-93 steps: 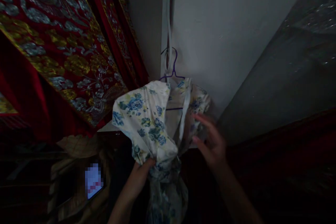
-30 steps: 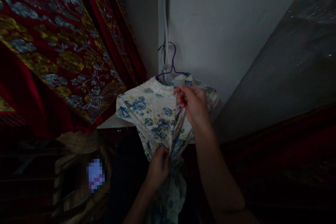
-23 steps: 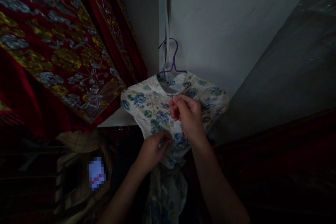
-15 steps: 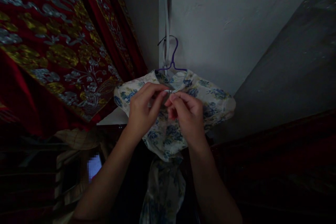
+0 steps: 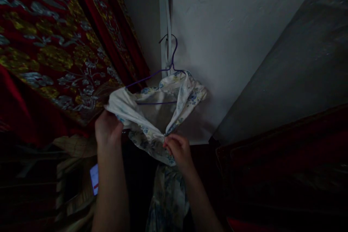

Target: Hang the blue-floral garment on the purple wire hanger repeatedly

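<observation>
A white garment top (image 5: 187, 94) with blue flowers hangs from a purple hanger (image 5: 148, 78). Its front gapes wide, and the hanger's lower bar shows inside. On the left side the shoulder has slipped off the hanger. My left hand (image 5: 108, 130) is closed around that shoulder's edge, its fingertips partly hidden behind the cloth. At the bottom of the open neckline my right hand (image 5: 178, 148) pinches the front edge near a small fastening, too dark to make out well. Below the top hangs more floral cloth (image 5: 168, 195) in the same pattern.
White straps (image 5: 169, 11) hold the hanger's hook against a pale wall (image 5: 212, 36). Red cloth with gold and silver embroidery (image 5: 54, 54) hangs on the left. Lower left are a wooden frame (image 5: 61, 185) and a lit phone-like screen (image 5: 94, 179). Dark red fabric (image 5: 285, 159) lies right.
My left hand has moved from the neckline left and down to the shoulder, pulling it off the hanger. My right hand has come lower with the front edge. The neck opening has spread wide.
</observation>
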A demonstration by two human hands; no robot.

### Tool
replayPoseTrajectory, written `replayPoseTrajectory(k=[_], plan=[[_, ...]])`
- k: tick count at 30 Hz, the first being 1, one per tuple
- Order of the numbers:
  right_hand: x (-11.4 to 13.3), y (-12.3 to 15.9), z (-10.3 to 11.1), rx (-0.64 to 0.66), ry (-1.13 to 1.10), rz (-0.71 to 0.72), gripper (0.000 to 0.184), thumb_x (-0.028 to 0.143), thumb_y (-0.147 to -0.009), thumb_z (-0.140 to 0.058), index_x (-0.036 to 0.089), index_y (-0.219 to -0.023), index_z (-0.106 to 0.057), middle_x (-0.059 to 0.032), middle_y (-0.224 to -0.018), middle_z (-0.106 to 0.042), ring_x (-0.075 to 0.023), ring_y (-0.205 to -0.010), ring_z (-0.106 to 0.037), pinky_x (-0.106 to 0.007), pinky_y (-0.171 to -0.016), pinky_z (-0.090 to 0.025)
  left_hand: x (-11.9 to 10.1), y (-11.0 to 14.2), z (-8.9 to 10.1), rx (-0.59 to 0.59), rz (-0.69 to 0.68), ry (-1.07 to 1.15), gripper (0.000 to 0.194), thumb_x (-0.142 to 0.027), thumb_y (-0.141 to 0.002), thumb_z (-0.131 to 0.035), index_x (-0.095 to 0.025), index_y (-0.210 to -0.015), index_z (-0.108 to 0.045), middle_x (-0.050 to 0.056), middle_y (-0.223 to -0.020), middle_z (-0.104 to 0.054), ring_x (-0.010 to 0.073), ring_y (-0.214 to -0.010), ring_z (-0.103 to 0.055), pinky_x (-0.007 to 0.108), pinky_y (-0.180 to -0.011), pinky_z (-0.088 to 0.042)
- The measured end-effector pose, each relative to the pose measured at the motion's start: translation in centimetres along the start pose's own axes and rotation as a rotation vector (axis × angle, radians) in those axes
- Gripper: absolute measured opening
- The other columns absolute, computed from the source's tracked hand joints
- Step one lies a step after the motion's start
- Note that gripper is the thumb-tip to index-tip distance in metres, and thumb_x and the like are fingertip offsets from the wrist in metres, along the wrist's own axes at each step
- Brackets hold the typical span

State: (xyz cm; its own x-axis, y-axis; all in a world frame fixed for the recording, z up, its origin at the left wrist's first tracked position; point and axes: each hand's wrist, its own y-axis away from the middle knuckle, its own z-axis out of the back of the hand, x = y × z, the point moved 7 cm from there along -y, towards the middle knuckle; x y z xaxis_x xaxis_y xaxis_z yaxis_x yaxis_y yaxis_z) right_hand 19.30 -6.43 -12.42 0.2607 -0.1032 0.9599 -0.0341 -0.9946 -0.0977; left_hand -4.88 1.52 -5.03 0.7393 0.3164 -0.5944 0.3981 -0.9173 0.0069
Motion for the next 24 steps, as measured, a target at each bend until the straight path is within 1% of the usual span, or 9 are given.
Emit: replayPoseTrajectory(k=[2,5,9,10,13,15,17,22,24], plan=[[-0.6,0.7,-1.3,0.032,-0.098,-0.037,0.033,0.044,-0.072,-0.066,0.018,-0.052,-0.061,0.0017,-0.047,-0.051,-0.007,-0.04,-0.036,-0.023,-0.042,-0.024,2.8,1.0,3.0,-0.1,0.096,0.056,0.026,-0.009,-0.097,-0.044,-0.016,-0.092,-0.069,0.004,-0.085,-0.076,0.015,-0.084,-0.073,0.024,-0.079,-0.057],[-1.2,1.3,-2.6,0.08,-0.165,-0.08,0.033,0.044,-0.07,-0.067,0.018,-0.051,-0.061,0.0011,-0.046,-0.053,-0.0066,-0.037,-0.035,-0.022,-0.04,-0.024,6.8,4.1,5.5,-0.118,0.134,0.054,0.024,-0.005,-0.093,-0.049,-0.016,-0.083,-0.068,0.002,-0.076,-0.073,0.0118,-0.073,-0.072,0.021,-0.077,-0.058],[-1.3,2.2,-1.8,0.059,-0.176,-0.103,0.032,0.043,-0.069,-0.068,0.018,-0.05,-0.062,0.0001,-0.046,-0.054,-0.0069,-0.037,-0.037,-0.022,-0.04,-0.025,10.8,8.3,6.2,-0.054,0.222,-0.035,0.002,-0.014,-0.084,-0.07,-0.014,-0.082,-0.072,0.006,-0.086,-0.076,0.0171,-0.083,-0.073,0.026,-0.079,-0.058],[-1.1,2.5,-1.3,0.043,-0.162,-0.105,0.032,0.043,-0.069,-0.068,0.018,-0.05,-0.062,-0.0003,-0.047,-0.056,-0.0073,-0.038,-0.038,-0.022,-0.041,-0.026,11.3,9.0,6.1,-0.018,0.231,-0.081,0.007,-0.018,-0.08,-0.076,-0.013,-0.084,-0.073,0.007,-0.089,-0.076,0.0186,-0.085,-0.073,0.028,-0.08,-0.058],[-0.6,3.0,0.0,0.087,-0.046,-0.131,0.029,0.041,-0.068,-0.07,0.019,-0.052,-0.062,-0.0001,-0.048,-0.057,-0.0078,-0.039,-0.038,-0.023,-0.041,-0.026,11.2,10.0,5.4,0.109,0.194,-0.281,0.025,-0.033,-0.074,-0.085,-0.014,-0.085,-0.073,0.003,-0.087,-0.074,0.0173,-0.086,-0.07,0.027,-0.084,-0.055],[-0.2,3.2,0.4,0.187,0.076,-0.133,0.03,0.04,-0.071,-0.07,0.019,-0.051,-0.061,0.0012,-0.046,-0.054,-0.0079,-0.04,-0.036,-0.023,-0.043,-0.027,10.3,10.3,4.8,0.169,0.129,-0.387,0.027,-0.039,-0.077,-0.083,-0.015,-0.085,-0.073,0.002,-0.086,-0.071,0.0152,-0.087,-0.067,0.025,-0.086,-0.052],[0.1,2.9,1.1,0.185,0.16,-0.098,0.033,0.042,-0.073,-0.07,0.019,-0.052,-0.061,0.0025,-0.046,-0.05,-0.0087,-0.043,-0.037,-0.024,-0.046,-0.03,9.2,10.7,4.0,0.214,0.068,-0.423,0.025,-0.039,-0.081,-0.08,-0.017,-0.089,-0.073,0.002,-0.091,-0.071,0.0147,-0.089,-0.064,0.024,-0.087,-0.049],[0.5,2.1,5.1,-0.305,0.1,0.07,0.032,0.052,-0.08,-0.067,0.02,-0.073,-0.065,0.0001,-0.066,-0.059,-0.0157,-0.064,-0.052,-0.026,-0.06,-0.042,7.9,13.5,0.5,0.404,0.074,-0.303,0.02,-0.037,-0.087,-0.074,-0.017,-0.084,-0.068,0.004,-0.093,-0.065,0.017,-0.09,-0.06,0.025,-0.081,-0.046],[0.1,1.9,5.8,-0.373,0.085,0.083,0.032,0.053,-0.081,-0.064,0.021,-0.081,-0.067,-0.0026,-0.078,-0.065,-0.0196,-0.076,-0.058,-0.029,-0.069,-0.047,8.4,15.2,-1.2,0.552,0.134,-0.276,0.021,-0.037,-0.089,-0.07,-0.017,-0.081,-0.066,0.005,-0.093,-0.064,0.0185,-0.089,-0.059,0.026,-0.079,-0.045]])
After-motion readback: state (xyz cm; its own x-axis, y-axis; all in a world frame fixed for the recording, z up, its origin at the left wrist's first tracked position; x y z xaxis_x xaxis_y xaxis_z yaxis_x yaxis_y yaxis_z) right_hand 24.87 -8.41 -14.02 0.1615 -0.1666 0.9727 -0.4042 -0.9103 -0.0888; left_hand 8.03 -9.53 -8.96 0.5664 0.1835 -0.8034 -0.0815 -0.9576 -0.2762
